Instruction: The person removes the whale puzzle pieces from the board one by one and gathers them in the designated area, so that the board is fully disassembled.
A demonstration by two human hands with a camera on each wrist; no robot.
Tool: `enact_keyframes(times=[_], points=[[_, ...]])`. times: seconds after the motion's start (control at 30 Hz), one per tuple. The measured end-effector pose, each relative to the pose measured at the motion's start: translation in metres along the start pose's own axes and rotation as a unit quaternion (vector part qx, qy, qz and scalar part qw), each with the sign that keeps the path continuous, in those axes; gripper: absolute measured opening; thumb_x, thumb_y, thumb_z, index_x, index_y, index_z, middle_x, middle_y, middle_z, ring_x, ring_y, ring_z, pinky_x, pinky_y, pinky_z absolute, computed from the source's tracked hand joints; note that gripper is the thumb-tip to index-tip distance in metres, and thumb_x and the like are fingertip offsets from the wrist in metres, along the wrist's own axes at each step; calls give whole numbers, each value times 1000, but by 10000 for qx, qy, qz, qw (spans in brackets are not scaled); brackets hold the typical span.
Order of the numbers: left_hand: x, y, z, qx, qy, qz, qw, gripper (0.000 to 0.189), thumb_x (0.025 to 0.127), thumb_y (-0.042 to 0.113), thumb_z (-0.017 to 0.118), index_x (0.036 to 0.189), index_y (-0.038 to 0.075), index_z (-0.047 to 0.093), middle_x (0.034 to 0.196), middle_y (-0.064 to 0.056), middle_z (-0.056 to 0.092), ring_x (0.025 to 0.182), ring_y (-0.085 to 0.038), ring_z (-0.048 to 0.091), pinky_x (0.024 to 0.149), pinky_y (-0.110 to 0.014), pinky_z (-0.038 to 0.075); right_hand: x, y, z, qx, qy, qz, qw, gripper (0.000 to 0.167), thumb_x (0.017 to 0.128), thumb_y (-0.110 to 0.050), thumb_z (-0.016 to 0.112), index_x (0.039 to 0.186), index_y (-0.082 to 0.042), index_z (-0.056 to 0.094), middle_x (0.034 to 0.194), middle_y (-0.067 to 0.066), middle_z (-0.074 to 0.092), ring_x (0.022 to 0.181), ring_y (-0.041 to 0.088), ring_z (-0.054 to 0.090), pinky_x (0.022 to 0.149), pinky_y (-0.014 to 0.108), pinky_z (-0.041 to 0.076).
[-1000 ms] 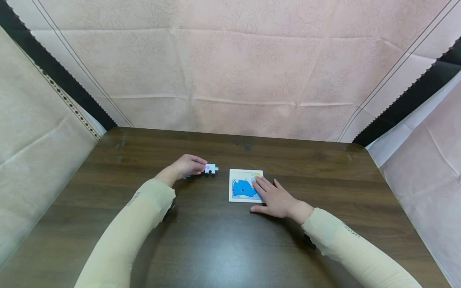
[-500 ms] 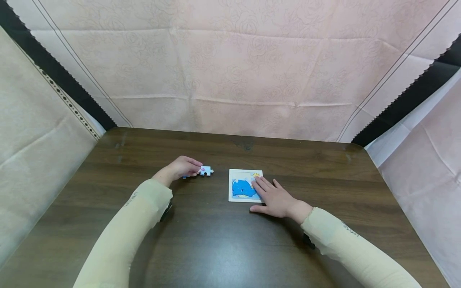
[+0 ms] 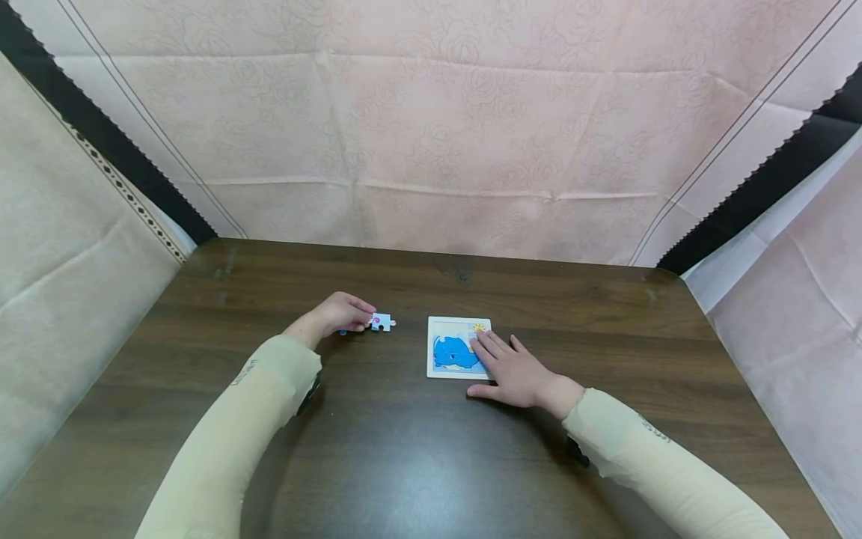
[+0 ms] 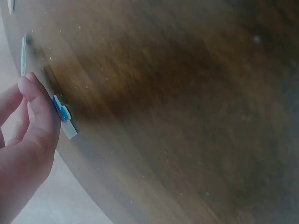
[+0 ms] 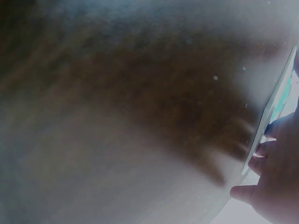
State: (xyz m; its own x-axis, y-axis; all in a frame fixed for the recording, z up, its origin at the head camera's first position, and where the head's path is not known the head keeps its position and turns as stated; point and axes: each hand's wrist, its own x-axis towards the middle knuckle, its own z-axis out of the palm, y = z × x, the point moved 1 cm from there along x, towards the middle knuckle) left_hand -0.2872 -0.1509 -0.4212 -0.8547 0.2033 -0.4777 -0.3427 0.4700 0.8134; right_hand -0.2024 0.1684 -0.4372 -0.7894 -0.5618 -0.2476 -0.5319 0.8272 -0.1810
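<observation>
My left hand (image 3: 345,314) pinches a pale blue jigsaw piece (image 3: 381,322) with a small pink mark by its left edge. In the left wrist view this jigsaw piece (image 4: 24,57) shows nearly edge-on, beyond the thumb and fingertip. Under the same hand lies a second, darker blue piece (image 4: 63,114), mostly hidden from the head camera. To the right is a square puzzle board (image 3: 438,367) with a white frame, a blue whale-like animal and a yellow sun. My right hand (image 3: 515,374) rests on the board's right side, fingers straight and spread, covering part of the picture.
The dark brown wooden table (image 3: 377,449) stretches around both hands. Pale patterned cloth (image 3: 438,127) hangs along its far edge, with more cloth at the left and right sides.
My left hand has drawn slightly left with the jigsaw piece, away from the puzzle board. The right hand and the board have stayed in place.
</observation>
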Motion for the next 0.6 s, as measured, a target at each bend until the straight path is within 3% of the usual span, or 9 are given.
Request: enact_keyframes(times=[0.3,0.6], points=[[0,0,-2,-38,-56,62,10000,33,95,8,51,123,-9,53,85,-4,61,71,-7,57,67,-16,52,-1,0,-1,-4,54,-46,10000,85,86,-63,47,149,-11,23,157,10,17,145,28,13,112,62,15],[-5,3,-7,90,-21,164,9998,37,98,15,46,125,-11,51,110,-16,61,86,-13,59,76,-20,53,-1,-2,-3,62,52,-42,10000,85,86,-63,48,148,-11,24,156,11,18,145,29,14,112,63,14]])
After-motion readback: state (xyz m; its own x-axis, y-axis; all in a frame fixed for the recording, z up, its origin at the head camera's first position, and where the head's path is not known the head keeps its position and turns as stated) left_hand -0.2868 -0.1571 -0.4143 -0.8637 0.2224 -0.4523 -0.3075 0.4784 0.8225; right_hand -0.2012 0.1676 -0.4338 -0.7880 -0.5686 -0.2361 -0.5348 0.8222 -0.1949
